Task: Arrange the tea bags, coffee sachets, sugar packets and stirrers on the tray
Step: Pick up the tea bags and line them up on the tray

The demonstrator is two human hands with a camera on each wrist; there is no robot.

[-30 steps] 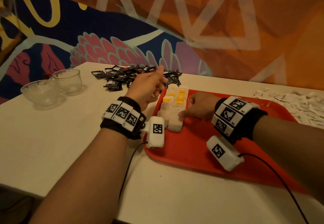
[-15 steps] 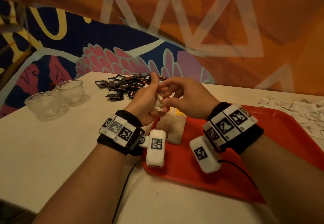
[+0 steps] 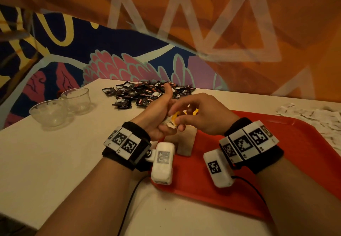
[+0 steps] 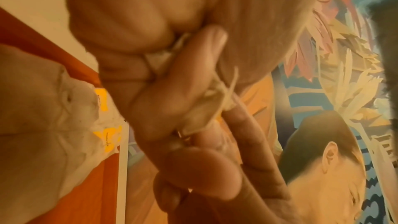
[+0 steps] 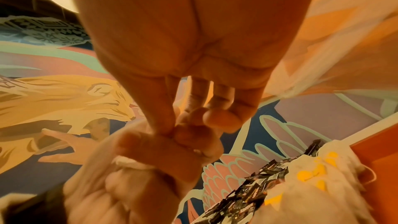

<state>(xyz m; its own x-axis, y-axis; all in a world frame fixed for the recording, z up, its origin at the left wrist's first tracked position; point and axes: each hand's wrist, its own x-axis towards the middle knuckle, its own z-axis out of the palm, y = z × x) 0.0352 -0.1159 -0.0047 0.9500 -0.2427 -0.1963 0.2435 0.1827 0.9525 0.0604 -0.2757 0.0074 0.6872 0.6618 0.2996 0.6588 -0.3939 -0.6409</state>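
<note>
While both hands meet above the near-left corner of the red tray (image 3: 304,162), the left hand (image 3: 156,114) curls its fingers around a crumpled white tea bag (image 3: 168,122), soft and papery, with its thumb sticking up. The right hand (image 3: 201,114) pinches the bag's small yellow tag (image 3: 175,117) between thumb and forefinger, the other fingers loosely spread. In the left wrist view, thin pale string (image 4: 228,91) trails from the bag across the fingers.

On the smooth, glossy plastic tray, beneath the hands, lie more tea bags (image 3: 185,143), pillowy white pouches with yellow tags; the hands and wrist gear hide too many of them to count. Beyond the tray, on the matte white table (image 3: 55,171), sits a loose heap of coffee sachets (image 3: 144,93), shiny, dark and rectangular, too jumbled to count. At the far right edge, flat white sugar packets (image 3: 317,117) lie scattered beside the tray. Two clear, rounded glass cups (image 3: 64,104) stand touching at the table's left side.
</note>
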